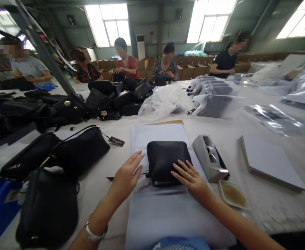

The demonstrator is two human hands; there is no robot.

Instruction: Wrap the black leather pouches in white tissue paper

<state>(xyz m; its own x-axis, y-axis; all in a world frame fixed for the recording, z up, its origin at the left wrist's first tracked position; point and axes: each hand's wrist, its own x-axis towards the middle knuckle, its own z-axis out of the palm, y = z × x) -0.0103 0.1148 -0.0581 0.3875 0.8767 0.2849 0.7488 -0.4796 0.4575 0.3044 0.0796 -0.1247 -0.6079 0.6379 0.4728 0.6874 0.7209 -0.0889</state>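
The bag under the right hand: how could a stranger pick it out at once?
On the white table, find the white sheets at the near middle, beside the grey dispenser. The bag lies on them, black and boxy with rounded corners, partly covered by the right hand. Unlike the nearest other bags, grouped to its left, this one lies alone on the sheets.
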